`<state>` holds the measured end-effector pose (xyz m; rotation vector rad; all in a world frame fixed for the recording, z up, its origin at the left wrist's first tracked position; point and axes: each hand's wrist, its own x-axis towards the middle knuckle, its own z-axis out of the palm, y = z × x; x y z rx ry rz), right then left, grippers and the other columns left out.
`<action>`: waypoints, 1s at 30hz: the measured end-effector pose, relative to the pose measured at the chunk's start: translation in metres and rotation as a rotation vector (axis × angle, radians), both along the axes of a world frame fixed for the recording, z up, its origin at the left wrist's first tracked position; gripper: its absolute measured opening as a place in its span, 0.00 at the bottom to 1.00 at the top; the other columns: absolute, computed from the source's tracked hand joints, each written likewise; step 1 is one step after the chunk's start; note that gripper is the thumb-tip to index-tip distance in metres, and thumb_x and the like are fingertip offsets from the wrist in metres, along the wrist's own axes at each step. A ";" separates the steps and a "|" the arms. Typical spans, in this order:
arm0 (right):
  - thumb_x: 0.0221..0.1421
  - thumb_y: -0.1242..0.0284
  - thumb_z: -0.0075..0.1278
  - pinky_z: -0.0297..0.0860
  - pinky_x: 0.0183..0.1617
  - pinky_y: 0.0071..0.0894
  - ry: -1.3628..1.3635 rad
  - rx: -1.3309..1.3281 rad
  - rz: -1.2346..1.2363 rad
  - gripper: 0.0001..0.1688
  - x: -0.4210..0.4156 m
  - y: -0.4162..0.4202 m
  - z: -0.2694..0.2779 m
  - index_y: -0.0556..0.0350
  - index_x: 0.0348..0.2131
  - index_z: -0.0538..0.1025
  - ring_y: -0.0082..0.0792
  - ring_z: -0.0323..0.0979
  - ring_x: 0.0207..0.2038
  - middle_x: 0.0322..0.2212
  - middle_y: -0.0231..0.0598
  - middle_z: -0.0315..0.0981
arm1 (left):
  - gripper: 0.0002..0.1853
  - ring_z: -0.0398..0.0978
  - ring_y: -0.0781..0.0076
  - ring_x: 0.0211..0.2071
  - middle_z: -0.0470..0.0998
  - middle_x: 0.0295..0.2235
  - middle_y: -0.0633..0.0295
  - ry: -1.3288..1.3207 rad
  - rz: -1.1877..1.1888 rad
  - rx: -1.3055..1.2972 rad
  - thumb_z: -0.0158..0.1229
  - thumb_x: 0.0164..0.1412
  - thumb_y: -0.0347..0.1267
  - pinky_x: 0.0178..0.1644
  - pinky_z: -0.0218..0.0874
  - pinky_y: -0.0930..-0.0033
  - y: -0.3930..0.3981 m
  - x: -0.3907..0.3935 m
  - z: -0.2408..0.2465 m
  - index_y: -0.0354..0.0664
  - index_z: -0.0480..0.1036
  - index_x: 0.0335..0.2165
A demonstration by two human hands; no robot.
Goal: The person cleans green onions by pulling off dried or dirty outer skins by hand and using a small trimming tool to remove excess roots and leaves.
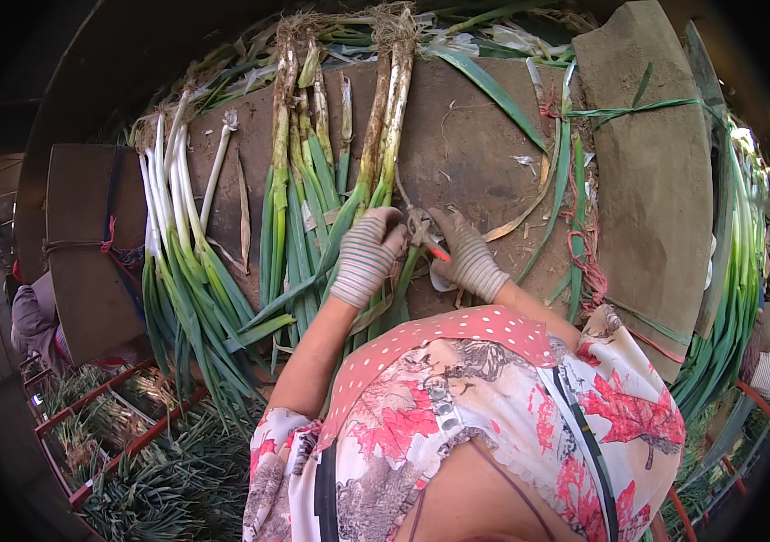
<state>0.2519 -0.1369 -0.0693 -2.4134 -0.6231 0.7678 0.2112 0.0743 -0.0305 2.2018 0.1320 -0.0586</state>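
Note:
My left hand (369,252), in a striped knit glove, is closed around the green stems of soil-stained long green onions (385,129), whose roots point away from me. Close beside it, my right hand (464,253), gloved too, has its fingers curled at a small metal tool with a red-orange tip (437,251); its exact kind is unclear. The fingertips of both hands nearly meet at it. Left of my left hand lie more unpeeled long green onions (281,135). Farther left rests a pile of white-stemmed, cleaned ones (178,183), with a single one beside it.
A dirty brown work board (473,156) lies under the onions. Brown panels stand left (87,257) and right (649,169), tied with cords. Pink twine (586,264) hangs at the right. Loose leaves line the far edge. Red-framed crates (134,440) of onions and another person (36,318) are at lower left.

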 end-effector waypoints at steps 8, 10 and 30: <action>0.48 0.59 0.59 0.67 0.53 0.47 0.124 -0.262 0.358 0.57 -0.024 0.007 0.014 0.58 0.67 0.47 0.51 0.73 0.47 0.47 0.55 0.71 | 0.19 0.69 0.45 0.45 0.72 0.43 0.46 -0.324 0.194 0.365 0.56 0.51 0.20 0.53 0.61 0.51 -0.001 0.004 -0.060 0.37 0.70 0.44; 0.49 0.57 0.58 0.67 0.51 0.47 0.053 -0.253 0.340 0.55 -0.026 0.006 0.006 0.58 0.67 0.48 0.50 0.74 0.46 0.47 0.53 0.72 | 0.21 0.69 0.44 0.46 0.72 0.44 0.46 -0.290 0.189 0.391 0.56 0.50 0.20 0.54 0.60 0.51 -0.003 0.008 -0.056 0.37 0.69 0.45; 0.48 0.57 0.55 0.71 0.48 0.45 -0.205 -0.163 -0.034 0.52 0.200 0.056 -0.026 0.57 0.66 0.54 0.49 0.77 0.43 0.42 0.54 0.77 | 0.33 0.75 0.46 0.39 0.76 0.38 0.43 0.209 0.104 0.579 0.59 0.47 0.29 0.46 0.67 0.50 -0.016 0.042 -0.041 0.34 0.65 0.54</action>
